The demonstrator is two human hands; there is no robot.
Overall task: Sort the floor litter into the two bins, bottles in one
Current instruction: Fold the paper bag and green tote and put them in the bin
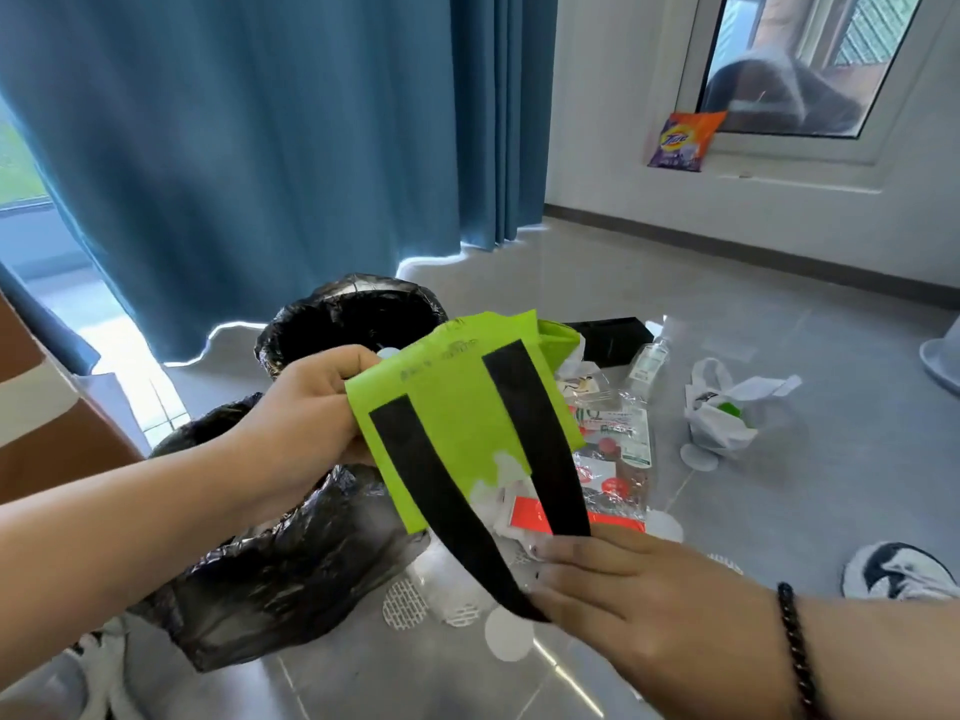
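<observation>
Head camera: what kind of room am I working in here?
Probably a room in a home or rented flat: a long blue curtain over a bright window, a glossy grey tile floor, and an orange-and-purple detergent bag on the white window sill.

Daylight floods in from behind the blue curtain (249, 148), burning a white line along its hem and blowing out the strip of window (21, 163) at my far left. The grey floor (779, 314) is glossy and throws back pale streaks and soft reflections. The black bin liners (291, 553) catch small sharp highlights on their wrinkles. My right hand (618, 589) looks soft and a little smeared, while my left hand (306, 402) is crisper. Wide-angle bending curves the curtain and skirting toward the edges, and the far window (810, 59) at upper right is hazy with reflections
</observation>
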